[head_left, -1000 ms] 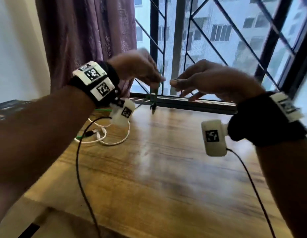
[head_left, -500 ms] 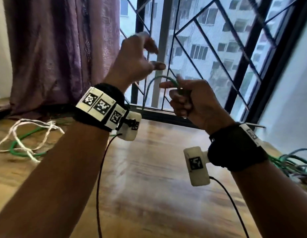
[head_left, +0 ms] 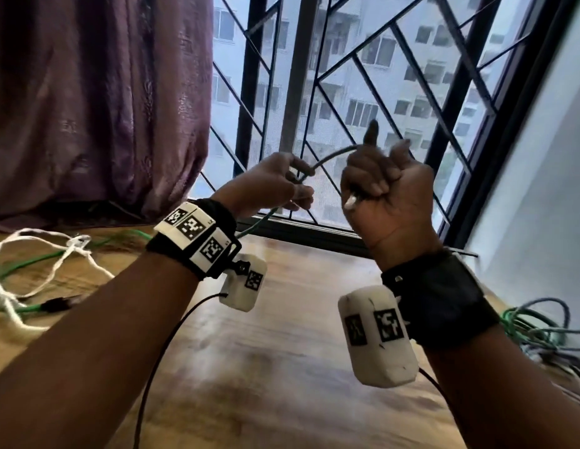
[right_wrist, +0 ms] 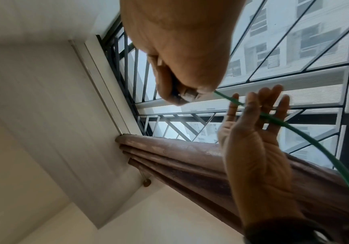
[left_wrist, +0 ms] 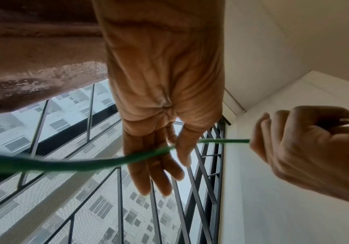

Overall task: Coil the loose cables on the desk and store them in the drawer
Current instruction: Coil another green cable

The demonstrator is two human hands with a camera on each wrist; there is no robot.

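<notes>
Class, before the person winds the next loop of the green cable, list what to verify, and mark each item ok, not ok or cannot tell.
1. Right hand grips the green cable end: ok.
2. Left hand guides the cable across its fingers: ok.
3. Cable runs free between both hands: ok.
4. Slack on the desk free of the white cord: cannot tell.
5. Drawer open: cannot tell, out of view.

Green cable (head_left: 327, 158), purple curtain (head_left: 97, 102), white cord (head_left: 39, 251)
</notes>
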